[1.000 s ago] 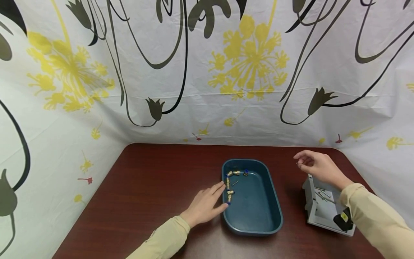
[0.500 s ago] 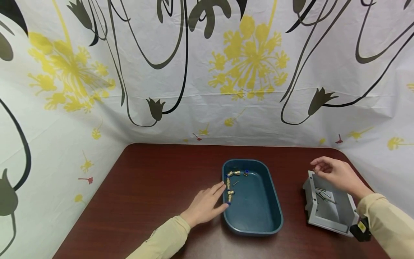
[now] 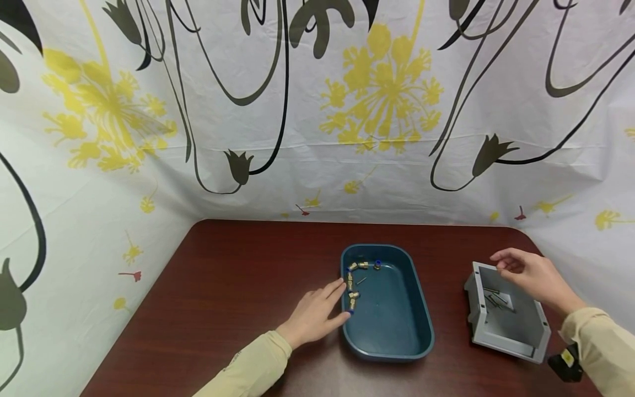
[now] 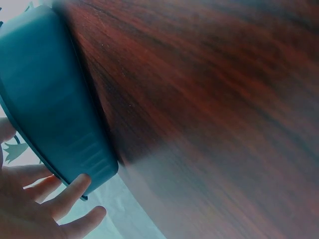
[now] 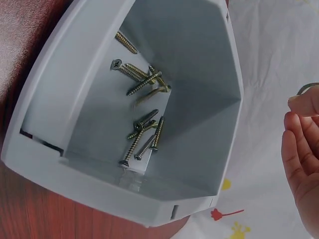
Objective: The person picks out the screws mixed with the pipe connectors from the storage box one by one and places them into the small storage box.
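Note:
My left hand (image 3: pixel 315 315) rests its extended fingertips on the left rim of a dark blue tray (image 3: pixel 421 298). In the left wrist view, spread fingers (image 4: pixel 65 199) touch the tray's edge. Brass fittings (image 3: pixel 350 282) with blue ends lie along the tray's left side, beside one loose screw (image 3: pixel 361 280). Over the far right corner of a grey plastic bin (image 3: pixel 516 348) hovers my right hand (image 3: pixel 536 278), thumb and fingertips together. Whether something small sits between them is hidden. Several brass-coloured screws (image 5: pixel 134 144) lie on the bin's floor.
Both containers stand on a dark red-brown wooden table (image 3: pixel 238 275), the bin to the tray's right. A white patterned cloth (image 3: pixel 297 121) hangs behind and at the sides. A black wrist camera (image 3: pixel 566 363) hangs below the right sleeve, near the bin's corner.
My right hand has moved rightward and slightly down, from left of the bin to above its far right corner, uncovering more of the bin. The left hand and tray stay put.

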The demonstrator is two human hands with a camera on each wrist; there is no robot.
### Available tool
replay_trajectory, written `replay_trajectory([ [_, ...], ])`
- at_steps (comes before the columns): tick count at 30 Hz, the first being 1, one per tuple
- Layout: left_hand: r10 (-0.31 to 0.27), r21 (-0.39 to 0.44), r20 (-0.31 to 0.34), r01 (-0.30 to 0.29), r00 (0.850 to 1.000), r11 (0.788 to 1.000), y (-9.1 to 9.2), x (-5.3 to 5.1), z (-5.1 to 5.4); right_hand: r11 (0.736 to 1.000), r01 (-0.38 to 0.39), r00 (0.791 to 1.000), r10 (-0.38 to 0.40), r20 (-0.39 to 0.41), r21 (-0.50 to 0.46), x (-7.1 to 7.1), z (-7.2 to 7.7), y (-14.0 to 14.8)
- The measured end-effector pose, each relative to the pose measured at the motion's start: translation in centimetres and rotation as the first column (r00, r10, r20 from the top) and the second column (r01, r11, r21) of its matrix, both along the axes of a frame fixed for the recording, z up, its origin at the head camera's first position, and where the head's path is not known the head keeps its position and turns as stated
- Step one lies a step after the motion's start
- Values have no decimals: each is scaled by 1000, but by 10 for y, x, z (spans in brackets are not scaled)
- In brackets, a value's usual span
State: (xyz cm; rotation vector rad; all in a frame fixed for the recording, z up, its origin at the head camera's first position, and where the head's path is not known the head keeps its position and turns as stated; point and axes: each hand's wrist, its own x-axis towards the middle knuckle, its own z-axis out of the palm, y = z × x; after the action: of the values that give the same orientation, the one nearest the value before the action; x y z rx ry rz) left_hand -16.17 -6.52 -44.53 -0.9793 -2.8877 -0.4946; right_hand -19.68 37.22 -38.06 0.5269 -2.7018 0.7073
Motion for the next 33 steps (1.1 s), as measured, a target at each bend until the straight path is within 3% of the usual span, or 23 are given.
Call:
replay_trajectory([
  [9,-4,6,9,4,1000,1000,1,0,1,999,-43,999,43,1,-5,-4,4,-9],
  [14,-1,10,3,1,1000,1000,1,0,1,995,-95,995,95,-30,21,-13,12,-24],
  [19,1,12,-1,-1,1000,1000,1,1,1,985,-166,986,166,-6,40,-23,24,-46],
  [24,3,12,1,-3,1000,1000,1,1,2,969,-246,967,244,68,20,-32,34,-80],
  [33,-3,13,31,2,1000,1000,-1,0,3,933,-355,913,360,193,-58,-47,30,-141],
])
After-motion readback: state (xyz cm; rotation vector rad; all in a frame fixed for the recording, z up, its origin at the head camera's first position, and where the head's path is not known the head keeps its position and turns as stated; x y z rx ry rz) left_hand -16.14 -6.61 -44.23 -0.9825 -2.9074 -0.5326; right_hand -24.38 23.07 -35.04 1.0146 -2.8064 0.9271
